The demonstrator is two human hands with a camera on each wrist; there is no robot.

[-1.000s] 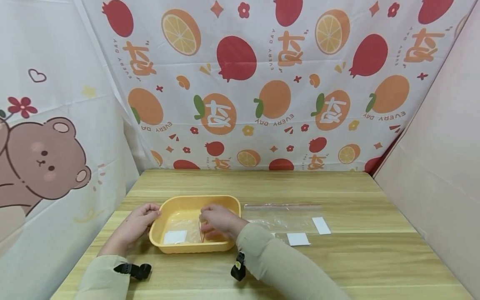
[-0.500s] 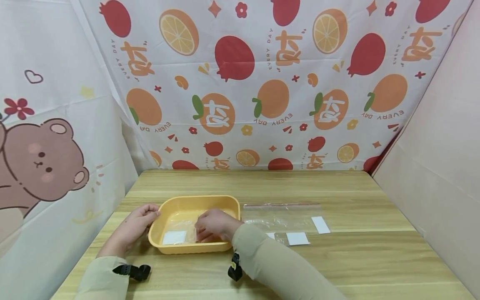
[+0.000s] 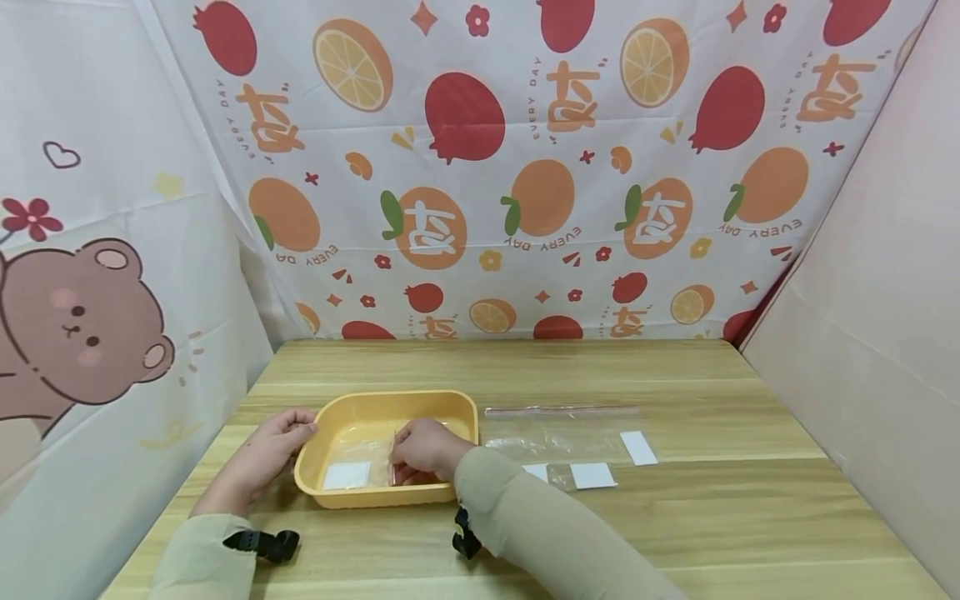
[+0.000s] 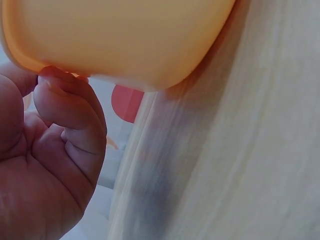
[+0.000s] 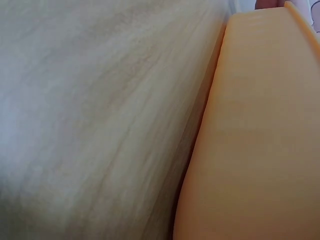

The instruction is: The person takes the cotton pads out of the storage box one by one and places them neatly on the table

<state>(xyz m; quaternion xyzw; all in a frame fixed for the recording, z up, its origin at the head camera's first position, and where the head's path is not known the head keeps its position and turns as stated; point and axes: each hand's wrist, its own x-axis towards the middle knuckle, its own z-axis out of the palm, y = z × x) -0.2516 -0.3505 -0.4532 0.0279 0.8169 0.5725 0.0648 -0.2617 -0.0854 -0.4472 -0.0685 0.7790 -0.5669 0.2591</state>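
A yellow plastic basin [image 3: 386, 498] sits on the wooden table toward the left. My left hand [image 3: 262, 454] holds its left rim, thumb and fingers pinching the edge [image 4: 65, 75] in the left wrist view. Inside the basin lies a clear zip-lock bag [image 3: 373, 457] with a white label patch [image 3: 347, 476]. My right hand [image 3: 431, 448] reaches into the basin and pinches the bag at its red zip edge; its fingertips are partly hidden. The right wrist view shows only the basin's outer wall [image 5: 265, 130] and tabletop, not the right fingers.
More clear zip-lock bags [image 3: 555, 429] lie flat on the table right of the basin, with several white label patches [image 3: 592, 475]. The wooden table [image 3: 697, 517] meets a fruit-print cloth [image 3: 495, 200] behind. Pale cloths hang at both sides.
My right hand has shifted slightly left along the bag in the basin, and its fingers have drawn closer to the red zip edge. The left hand keeps its place on the rim.
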